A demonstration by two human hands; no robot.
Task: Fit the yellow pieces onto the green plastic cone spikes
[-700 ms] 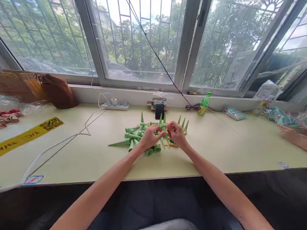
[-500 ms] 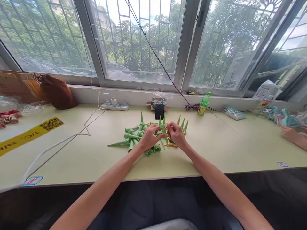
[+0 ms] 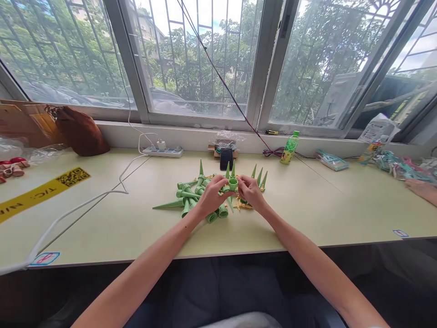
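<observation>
Between my hands is a green plastic watering spike (image 3: pixel 233 184), its round open end turned up toward me. My left hand (image 3: pixel 214 195) grips it from the left, thumb and fingers closed about its collar. From the right, my right hand (image 3: pixel 251 192) pinches at its side; whether a small part is also between those fingertips, I cannot tell. A pile of similar green spikes (image 3: pixel 186 193) lies beside and under my left hand. Small yellow-orange plastic pieces (image 3: pixel 244 206) lie below my right hand. Several spikes (image 3: pixel 260 175) stand point up just behind it.
A phone (image 3: pixel 226 159) leans at the back, with a green bottle (image 3: pixel 290 148) to its right. A power strip (image 3: pixel 163 151) and white cable (image 3: pixel 102 195) are on the left. Another person's hand (image 3: pixel 421 187) rests at the far right near bagged items (image 3: pixel 399 166).
The spike in my hands has tipped: its point was downward toward me before, and now its open end faces me. The other person's hand at the right has shifted slightly outward.
</observation>
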